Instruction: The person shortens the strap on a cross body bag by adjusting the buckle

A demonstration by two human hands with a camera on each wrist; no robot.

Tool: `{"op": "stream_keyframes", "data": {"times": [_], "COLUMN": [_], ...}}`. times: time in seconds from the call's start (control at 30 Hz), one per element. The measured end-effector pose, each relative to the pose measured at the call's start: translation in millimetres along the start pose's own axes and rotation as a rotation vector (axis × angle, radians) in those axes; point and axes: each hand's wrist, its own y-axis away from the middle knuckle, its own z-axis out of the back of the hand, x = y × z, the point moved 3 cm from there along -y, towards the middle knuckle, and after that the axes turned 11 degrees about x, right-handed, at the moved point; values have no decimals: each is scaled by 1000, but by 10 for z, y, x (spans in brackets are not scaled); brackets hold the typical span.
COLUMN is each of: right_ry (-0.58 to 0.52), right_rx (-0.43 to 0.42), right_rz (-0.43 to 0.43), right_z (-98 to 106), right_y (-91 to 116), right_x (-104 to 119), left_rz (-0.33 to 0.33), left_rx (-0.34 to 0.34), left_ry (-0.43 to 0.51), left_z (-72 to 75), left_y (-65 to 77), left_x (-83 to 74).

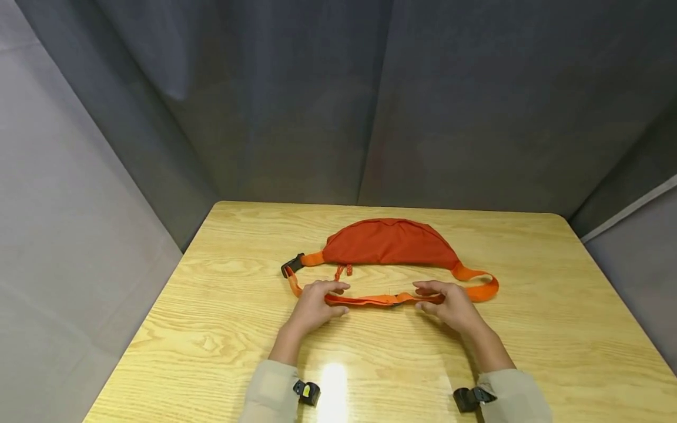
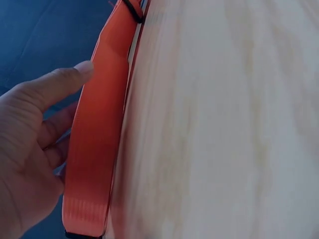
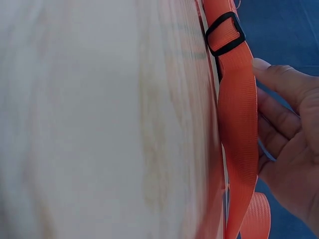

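A red-orange waist bag [image 1: 391, 242] lies on the table, its curved side away from me. Its orange strap [image 1: 365, 301] loops round in front and stands on edge between my hands. My left hand [image 1: 314, 304] is at the left part of the strap, thumb and fingers apart on either side. Mirroring it, my right hand [image 1: 452, 304] has its thumb and fingers spread around the strap's right part. Both wrist views show a thumb tip right at the strap's edge, fingers behind. A black slider [image 3: 226, 34] sits on the strap near my right thumb.
A black buckle [image 1: 292, 265] joins the strap at the bag's left end. Red zipper pulls [image 1: 339, 272] hang toward me below the bag. The strap bends in a loop [image 1: 483, 288] at right. Grey curtains [image 1: 296, 106] stand behind the wooden table [image 1: 211, 335].
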Motion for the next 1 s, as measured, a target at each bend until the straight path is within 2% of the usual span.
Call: {"op": "stream_keyframes", "data": {"times": [0.1,0.27,0.4,0.57,0.73,1.0], "right_ry": [-2,93,201,233,225,136], "right_rx": [24,40,21,-9,-54,-97], "right_rz": [-25,-39,-13,46,119,121], "right_z": [-11,-54,-73,-56,-22,-13], "right_y": [-33,-64,-84,-99,-117,-10], "right_x": [4,3,21,46,89,162], "left_rz": [-2,21,20,19,25,28], "left_rx": [-17,-27,-47,-71,-92,-99], "left_ry": [-64,-118,-183,-256,-246,-194], "left_z": [-9,-24,-22,-15,14,51], "left_y": [-39,-61,-60,-69,-88,14], "left_x": [-4,-11,-12,-9,-14,-59]}}
